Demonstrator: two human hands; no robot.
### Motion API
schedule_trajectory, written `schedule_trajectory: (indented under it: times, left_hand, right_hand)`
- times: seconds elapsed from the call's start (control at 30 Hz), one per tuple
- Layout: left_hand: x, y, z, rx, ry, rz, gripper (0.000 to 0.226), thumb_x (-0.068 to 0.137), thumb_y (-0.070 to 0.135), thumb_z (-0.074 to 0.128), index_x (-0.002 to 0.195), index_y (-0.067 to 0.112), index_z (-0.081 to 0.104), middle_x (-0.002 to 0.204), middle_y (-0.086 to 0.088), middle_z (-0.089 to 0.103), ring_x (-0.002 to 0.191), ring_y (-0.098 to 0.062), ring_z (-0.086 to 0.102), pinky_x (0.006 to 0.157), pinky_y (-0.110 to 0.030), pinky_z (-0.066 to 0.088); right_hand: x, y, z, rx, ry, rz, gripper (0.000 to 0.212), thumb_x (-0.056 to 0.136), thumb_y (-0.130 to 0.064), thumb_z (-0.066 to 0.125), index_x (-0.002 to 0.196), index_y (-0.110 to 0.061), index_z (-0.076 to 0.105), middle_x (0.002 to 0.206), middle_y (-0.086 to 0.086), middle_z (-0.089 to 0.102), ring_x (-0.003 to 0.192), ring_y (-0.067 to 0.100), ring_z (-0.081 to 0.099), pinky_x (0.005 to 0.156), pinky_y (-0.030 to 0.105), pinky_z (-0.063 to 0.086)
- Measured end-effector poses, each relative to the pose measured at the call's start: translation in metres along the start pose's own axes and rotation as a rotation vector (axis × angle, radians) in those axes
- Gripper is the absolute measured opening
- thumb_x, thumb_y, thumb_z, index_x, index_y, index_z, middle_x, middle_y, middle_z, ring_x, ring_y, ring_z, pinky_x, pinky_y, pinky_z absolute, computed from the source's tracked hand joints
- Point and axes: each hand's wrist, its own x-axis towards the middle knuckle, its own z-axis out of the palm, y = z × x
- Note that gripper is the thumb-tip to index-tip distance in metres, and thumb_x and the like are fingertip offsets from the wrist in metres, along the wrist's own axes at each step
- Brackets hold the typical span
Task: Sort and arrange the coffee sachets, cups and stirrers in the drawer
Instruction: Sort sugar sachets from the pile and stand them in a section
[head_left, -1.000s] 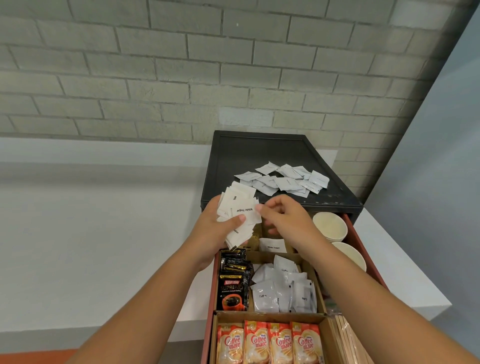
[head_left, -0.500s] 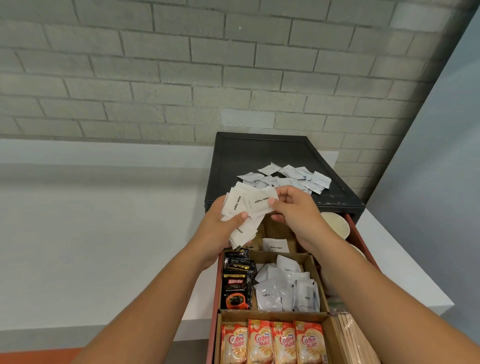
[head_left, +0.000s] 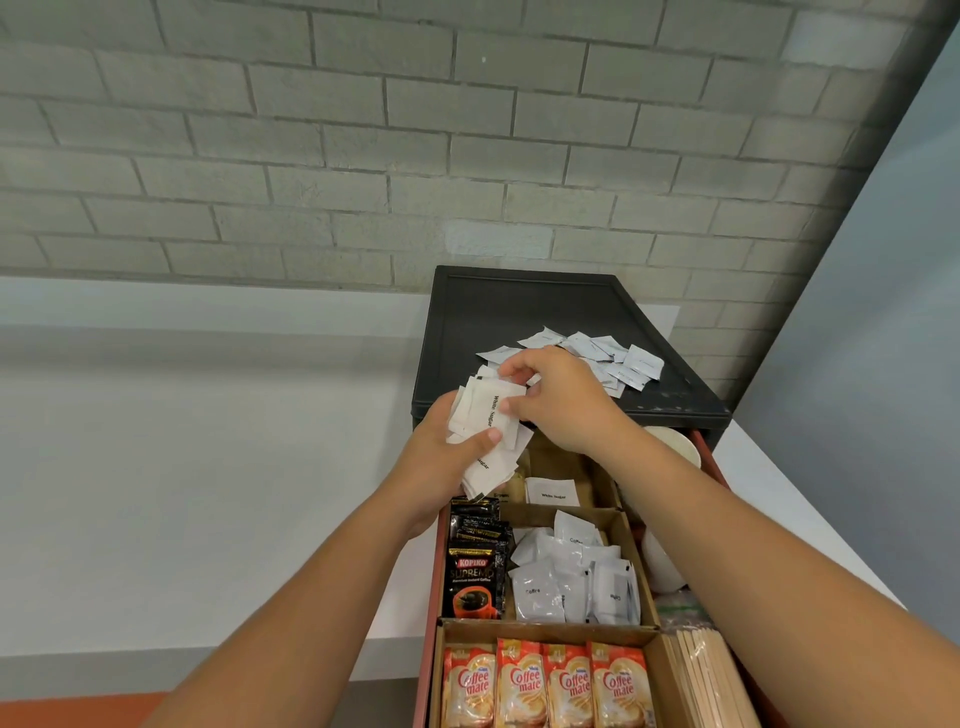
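Grips white sugar sachets (head_left: 485, 410) in left hand (head_left: 436, 467), thumb pressed on top; pinches their right edge with right hand (head_left: 566, 400).

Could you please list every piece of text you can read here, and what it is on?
"White Sugar": held sachets.
"White Sugar": rear sachet.
"KOPIKO SUPREMO": black sachet; its smaller line is blurred.
"Coffee mate": orange sachets.
"Coffee": white sachets.
Print on the loose sachets on the cabinet: too small.
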Motion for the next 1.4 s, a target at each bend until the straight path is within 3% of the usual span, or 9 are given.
schedule_trajectory:
  times: [0.17,0.33,0.53,0.6,0.67,0.77,0.87,1.13,1.4]
  left_hand:
    - [-0.001,0.000,0.000,0.013,-0.001,0.019,0.046,0.093,0.028,0.067,0.126,0.044,0.041,0.118,0.009,0.057,0.105,-0.014,0.060,0.067,-0.022,0.058]
    - [-0.002,0.001,0.000,-0.012,0.003,0.018,0.044,0.091,0.027,0.069,0.123,0.045,0.044,0.115,0.009,0.059,0.102,-0.014,0.063,0.068,-0.025,0.059]
    - [-0.002,0.000,-0.001,-0.050,0.014,-0.013,0.048,0.095,0.021,0.064,0.134,0.039,0.043,0.121,0.009,0.057,0.105,-0.017,0.063,0.072,-0.035,0.062]
    - [-0.001,-0.001,0.000,-0.037,0.035,-0.023,0.050,0.096,0.022,0.063,0.137,0.040,0.040,0.123,0.012,0.054,0.106,-0.018,0.062,0.070,-0.031,0.061]
    - [0.000,-0.001,0.001,-0.027,0.046,-0.022,0.049,0.096,0.022,0.063,0.133,0.043,0.040,0.122,0.014,0.052,0.106,-0.018,0.061,0.066,-0.026,0.059]
    - [0.001,-0.003,0.001,-0.018,0.055,-0.027,0.050,0.095,0.022,0.063,0.134,0.044,0.039,0.126,0.013,0.051,0.106,-0.020,0.060,0.066,-0.026,0.059]
    - [0.002,-0.003,0.001,-0.021,0.056,-0.034,0.053,0.095,0.021,0.064,0.138,0.041,0.040,0.127,0.012,0.051,0.106,-0.021,0.060,0.066,-0.026,0.059]
    - [0.002,-0.004,-0.001,-0.022,0.053,-0.024,0.050,0.095,0.022,0.064,0.133,0.043,0.040,0.122,0.015,0.051,0.105,-0.019,0.060,0.068,-0.026,0.060]
    - [0.002,-0.004,-0.002,-0.020,0.043,-0.020,0.049,0.094,0.024,0.065,0.129,0.047,0.039,0.115,0.021,0.050,0.104,-0.018,0.060,0.069,-0.027,0.061]
  right_hand:
    - [0.002,-0.007,0.008,-0.090,-0.077,0.000,0.030,0.082,-0.026,0.076,0.106,-0.025,0.059,0.109,-0.004,0.045,0.097,0.012,0.048,0.076,0.022,0.042]
    - [-0.001,-0.010,0.004,0.101,-0.148,0.037,0.017,0.087,-0.022,0.069,0.096,-0.025,0.055,0.099,-0.004,0.056,0.091,0.015,0.056,0.075,0.029,0.051]
    - [-0.013,0.007,-0.025,0.403,0.017,0.083,0.014,0.096,-0.018,0.056,0.099,-0.030,0.053,0.106,-0.001,0.058,0.098,0.020,0.057,0.082,0.038,0.052]
    - [-0.022,0.026,-0.037,0.233,0.047,0.139,0.015,0.097,-0.020,0.053,0.105,-0.032,0.049,0.104,-0.003,0.056,0.089,0.013,0.055,0.072,0.032,0.050]
    - [-0.033,0.047,-0.039,-0.062,-0.084,0.213,0.019,0.097,-0.017,0.051,0.113,-0.028,0.049,0.105,0.000,0.057,0.086,0.013,0.054,0.062,0.027,0.043]
    - [-0.044,0.068,-0.015,-0.329,-0.269,0.304,0.032,0.096,-0.010,0.050,0.126,-0.018,0.048,0.110,0.008,0.060,0.092,0.021,0.058,0.066,0.027,0.046]
    - [-0.042,0.075,0.012,-0.506,-0.272,0.306,0.049,0.089,-0.001,0.058,0.133,-0.014,0.041,0.119,0.012,0.058,0.103,0.026,0.059,0.079,0.032,0.051]
    - [-0.018,0.084,0.033,-0.756,-0.397,0.350,0.065,0.082,-0.004,0.071,0.139,-0.006,0.040,0.135,0.014,0.049,0.120,0.028,0.055,0.095,0.032,0.048]
    - [-0.007,0.080,0.034,-0.801,-0.513,0.390,0.046,0.090,-0.005,0.063,0.135,-0.005,0.052,0.136,0.014,0.052,0.121,0.026,0.054,0.099,0.030,0.046]
